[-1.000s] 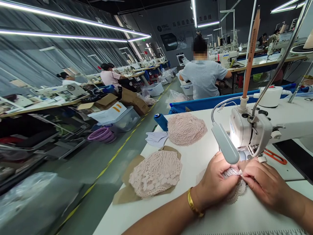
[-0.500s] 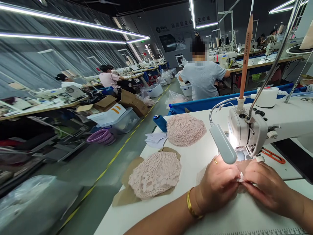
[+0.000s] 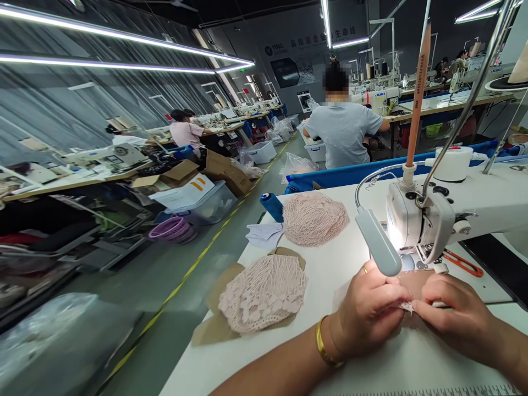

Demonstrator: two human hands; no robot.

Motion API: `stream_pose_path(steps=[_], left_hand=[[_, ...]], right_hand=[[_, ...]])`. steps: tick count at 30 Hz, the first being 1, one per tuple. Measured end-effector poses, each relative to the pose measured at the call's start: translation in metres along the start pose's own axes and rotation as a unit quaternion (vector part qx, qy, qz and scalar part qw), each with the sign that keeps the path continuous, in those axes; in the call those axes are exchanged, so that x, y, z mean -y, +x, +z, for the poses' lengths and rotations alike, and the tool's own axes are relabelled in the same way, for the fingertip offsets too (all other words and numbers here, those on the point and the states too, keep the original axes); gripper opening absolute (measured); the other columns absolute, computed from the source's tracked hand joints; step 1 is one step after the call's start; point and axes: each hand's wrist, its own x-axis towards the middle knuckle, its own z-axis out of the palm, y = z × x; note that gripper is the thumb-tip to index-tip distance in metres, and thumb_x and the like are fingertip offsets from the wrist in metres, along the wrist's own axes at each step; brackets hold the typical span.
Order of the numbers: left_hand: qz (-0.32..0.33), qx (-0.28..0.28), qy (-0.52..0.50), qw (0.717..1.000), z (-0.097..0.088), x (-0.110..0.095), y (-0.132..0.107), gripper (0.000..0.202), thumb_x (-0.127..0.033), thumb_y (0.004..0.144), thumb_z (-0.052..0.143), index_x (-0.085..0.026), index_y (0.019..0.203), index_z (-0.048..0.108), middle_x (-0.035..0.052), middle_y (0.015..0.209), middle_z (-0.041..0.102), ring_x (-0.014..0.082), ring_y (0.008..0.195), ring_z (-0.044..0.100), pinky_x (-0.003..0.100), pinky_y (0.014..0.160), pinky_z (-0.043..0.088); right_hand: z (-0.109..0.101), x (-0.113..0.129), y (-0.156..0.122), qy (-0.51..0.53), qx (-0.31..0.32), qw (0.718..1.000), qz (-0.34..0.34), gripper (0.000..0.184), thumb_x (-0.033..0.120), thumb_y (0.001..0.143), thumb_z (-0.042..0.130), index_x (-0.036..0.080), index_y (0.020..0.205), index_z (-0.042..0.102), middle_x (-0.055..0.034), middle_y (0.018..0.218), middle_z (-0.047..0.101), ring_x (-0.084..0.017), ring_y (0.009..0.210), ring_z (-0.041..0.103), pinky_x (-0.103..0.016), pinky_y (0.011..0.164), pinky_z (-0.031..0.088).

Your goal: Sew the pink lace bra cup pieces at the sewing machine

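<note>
My left hand (image 3: 373, 302), with a gold bangle at the wrist, pinches a small piece of pale pink lace (image 3: 406, 306) in front of the sewing machine (image 3: 412, 214). Thumb and fingers of my right hand (image 3: 454, 313) are closed on the lace's other end. Beige fabric (image 3: 416, 283) spreads between my hands, up to the presser foot area. The grey lamp head (image 3: 381, 245) partly covers my left fingers. To the left lie a lace cup piece (image 3: 264, 294) on brown card and a second lace piece (image 3: 315, 218) farther back.
A blue thread cone (image 3: 271, 207) and white paper pieces (image 3: 264, 235) are beside the far lace. Orange snips (image 3: 462, 263) and a dark phone-like slab (image 3: 499, 269) lie right of the needle area. A ruler strip (image 3: 474, 389) runs along the front. A co-worker (image 3: 342, 132) sits ahead.
My right hand has shifted slightly right and its fingers have opened a little away from the left. More of the beige fabric shows between the hands.
</note>
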Motion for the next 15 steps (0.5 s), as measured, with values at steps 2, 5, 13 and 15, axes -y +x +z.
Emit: stream_pose_path(steps=[2, 5, 13, 15], left_hand=[[-0.014, 0.002, -0.004, 1.000, 0.0000, 0.0001, 0.0001, 0.015, -0.012, 0.090, 0.060, -0.021, 0.099, 0.069, 0.0042, 0.087, 0.072, 0.0164, 0.074, 0.065, 0.033, 0.075, 0.053], [-0.027, 0.008, -0.022, 0.999, 0.0006, 0.0006, 0.0008, 0.014, -0.011, 0.090, 0.059, -0.021, 0.094, 0.069, 0.0038, 0.086, 0.073, 0.0170, 0.075, 0.066, 0.034, 0.078, 0.054], [0.004, 0.023, -0.033, 0.999, 0.0012, -0.0002, 0.0050, 0.009, -0.012, 0.094, 0.060, -0.021, 0.094, 0.063, 0.0027, 0.085, 0.076, 0.0167, 0.076, 0.070, 0.033, 0.078, 0.055], [0.002, 0.026, -0.026, 0.999, 0.0022, 0.0009, 0.0038, 0.011, -0.011, 0.093, 0.059, -0.021, 0.095, 0.063, 0.0026, 0.085, 0.076, 0.0166, 0.076, 0.070, 0.033, 0.078, 0.054]], right_hand=[[-0.0001, -0.0001, -0.0022, 0.007, 0.001, 1.000, -0.002, 0.028, 0.002, 0.101, 0.055, 0.019, 0.121, 0.066, -0.0027, 0.091, 0.062, -0.016, 0.084, 0.053, -0.031, 0.080, 0.047], [0.0000, 0.0009, -0.0012, 0.009, 0.004, 1.000, -0.004, 0.028, 0.002, 0.100, 0.056, 0.018, 0.122, 0.065, -0.0034, 0.093, 0.064, -0.017, 0.084, 0.054, -0.032, 0.079, 0.047], [0.0030, 0.0058, 0.0066, 0.000, 0.005, 1.000, 0.012, 0.011, 0.007, 0.102, 0.059, 0.016, 0.108, 0.061, -0.0021, 0.093, 0.066, -0.016, 0.083, 0.054, -0.032, 0.081, 0.046], [0.0032, 0.0053, 0.0055, 0.004, 0.008, 1.000, 0.012, 0.011, 0.006, 0.103, 0.058, 0.016, 0.107, 0.061, -0.0026, 0.093, 0.066, -0.017, 0.083, 0.053, -0.032, 0.081, 0.046]])
